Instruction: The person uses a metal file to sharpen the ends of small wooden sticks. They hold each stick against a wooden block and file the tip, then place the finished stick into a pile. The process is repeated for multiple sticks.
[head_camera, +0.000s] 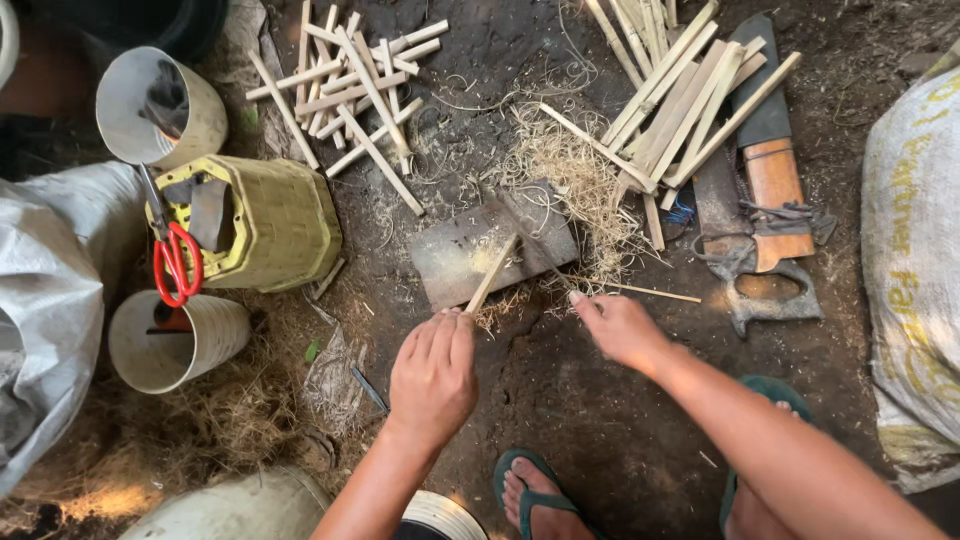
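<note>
The left hand (433, 372) is closing in a fist around the lower end of a short bamboo stick (491, 273), holding it slanted so that its far tip is resting on a flat grey block (470, 258) lying on the dirt floor (570, 420) just ahead of the knuckles. The right hand (620, 327) is hovering a little to the right of that stick, fingers loosely curled and narrow; a thin sliver (655, 293) is lying just beyond its fingertips, but I cannot tell whether the fingers are pinching it or only touching the ground beside it.

The stick is looking light, dry and stiff, the sort of split strip that stays straight under a push along its length yet could snap or splinter if bent sideways. Its cut edges are probably sharp and fibrous, so the safest hold seems to be where the left hand already has it: low down, wrapped firmly, leaving the upper part free above the block. The sliver is far thinner and would likely bend or break under any real squeeze.

Beyond the right hand, a heap of pale curly shavings (570, 175) is spreading over the floor, and further right a bundle of longer sticks (680, 95) is lying across a big knife with a wooden handle (775, 185). Ahead of the left hand, a pile of short cut sticks (350, 85) is lying. To the left of it, red-handled scissors (175, 262) are poking from a yellow-green basket (275, 225).
</note>
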